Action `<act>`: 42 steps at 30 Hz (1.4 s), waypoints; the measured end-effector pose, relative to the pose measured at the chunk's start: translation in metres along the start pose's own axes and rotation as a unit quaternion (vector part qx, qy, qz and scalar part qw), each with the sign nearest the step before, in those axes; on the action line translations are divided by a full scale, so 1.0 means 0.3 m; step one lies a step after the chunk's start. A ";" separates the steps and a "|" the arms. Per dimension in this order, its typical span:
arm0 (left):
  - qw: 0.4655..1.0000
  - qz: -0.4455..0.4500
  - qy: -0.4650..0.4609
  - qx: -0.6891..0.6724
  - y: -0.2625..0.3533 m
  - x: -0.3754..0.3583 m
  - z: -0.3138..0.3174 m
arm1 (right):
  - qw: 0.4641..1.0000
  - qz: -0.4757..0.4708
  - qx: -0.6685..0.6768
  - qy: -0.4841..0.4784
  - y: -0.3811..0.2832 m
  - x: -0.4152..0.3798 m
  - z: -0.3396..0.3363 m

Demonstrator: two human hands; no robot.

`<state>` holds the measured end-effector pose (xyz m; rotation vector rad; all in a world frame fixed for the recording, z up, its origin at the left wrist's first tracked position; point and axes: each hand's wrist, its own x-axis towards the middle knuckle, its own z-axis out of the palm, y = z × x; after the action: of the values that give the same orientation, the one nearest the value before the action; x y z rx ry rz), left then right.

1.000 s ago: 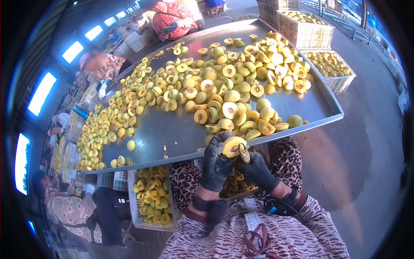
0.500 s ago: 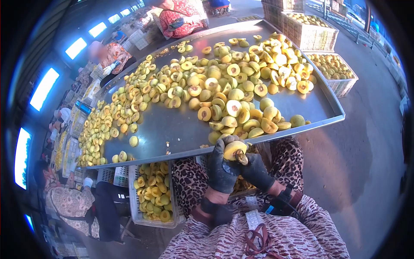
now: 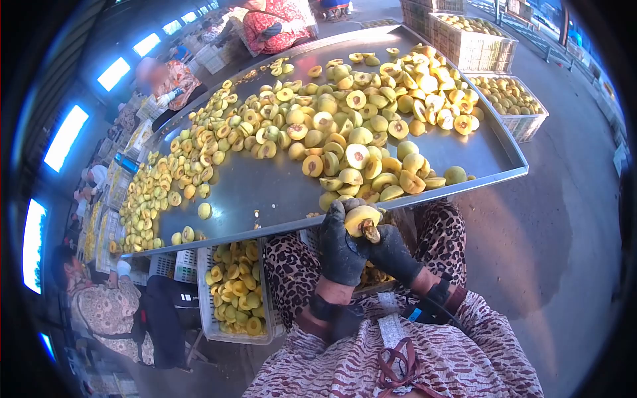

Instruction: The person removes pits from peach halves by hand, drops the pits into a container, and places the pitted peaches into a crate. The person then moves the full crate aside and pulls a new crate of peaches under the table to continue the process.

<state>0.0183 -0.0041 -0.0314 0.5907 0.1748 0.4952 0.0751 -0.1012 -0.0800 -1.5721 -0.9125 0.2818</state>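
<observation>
Just past the near edge of the metal table (image 3: 279, 189), my left hand (image 3: 340, 249), in a dark glove, is closed around a yellow peach half (image 3: 358, 217). My gloved right hand (image 3: 393, 255) is closed too, its fingers pressed up to the fruit's underside. A small brownish piece (image 3: 370, 232) sticks out from the peach between both hands; what the right fingers grip is hidden, and I cannot tell what it is. Many cut peach halves (image 3: 325, 123) lie heaped across the tabletop, some with brown pit hollows facing up.
Below the table, left of my knees, stands a crate (image 3: 205, 312) of peach halves. Crates of whole fruit (image 3: 524, 126) are stacked beyond the right corner. One person (image 3: 275, 30) is at the far edge, another (image 3: 176, 83) at the far left, and a third (image 3: 109, 315) sits nearby.
The peach half has turned slightly and the brown piece beneath it shifts a little. Both hands stay together in nearly the same place; the view moves slightly.
</observation>
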 end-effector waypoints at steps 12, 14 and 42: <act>0.994 0.017 -0.044 0.103 -0.060 -0.003 -0.068 | 1.000 0.022 -0.020 -0.002 0.075 -0.028 -0.012; 0.990 0.010 -0.052 0.133 -0.050 -0.017 -0.047 | 0.995 0.024 -0.097 -0.028 0.041 -0.021 -0.046; 0.887 0.229 -0.057 0.396 0.183 -0.142 0.168 | 0.739 0.309 0.477 -0.362 -0.224 -0.015 -0.048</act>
<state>-0.0254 -0.0105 0.0421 1.4834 0.1190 0.8505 0.0553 -0.1179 -0.0162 -0.6769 -0.5643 1.6566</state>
